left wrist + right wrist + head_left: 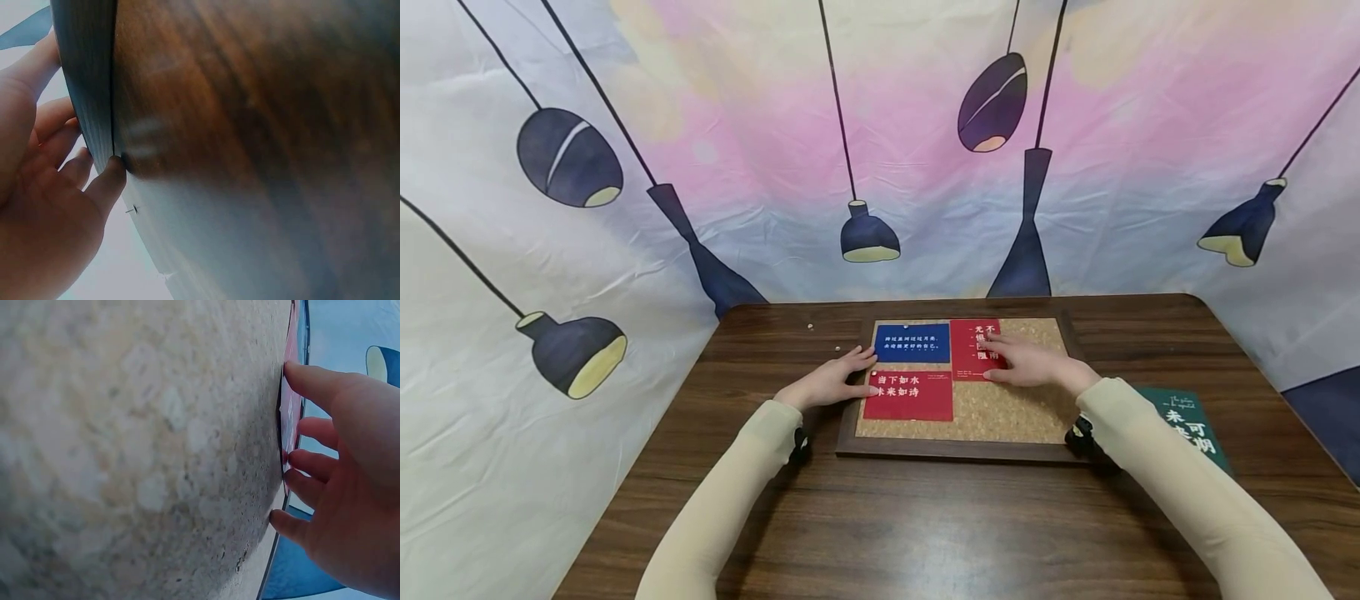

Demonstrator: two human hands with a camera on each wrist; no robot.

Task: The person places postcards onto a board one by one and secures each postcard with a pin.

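A cork board (1022,417) with a dark wooden frame lies on the table. On it are a blue card (912,344) with white writing, a lower red card (917,407) beneath that, and an upright red card (973,367) to the right of the blue one. My left hand (831,379) rests at the board's left edge, its fingers extended over the frame and the thumb by the lower red card. With fingers spread, my right hand (1026,360) touches the upright red card and covers part of its writing. In the right wrist view the thumb (312,381) lies against the card's edge.
A green card (1187,417) with white writing lies on the table right of the board, partly behind the right sleeve. Small pins (810,327) lie on the brown table (925,525) behind and left of the board. A lamp-patterned cloth (760,167) hangs behind.
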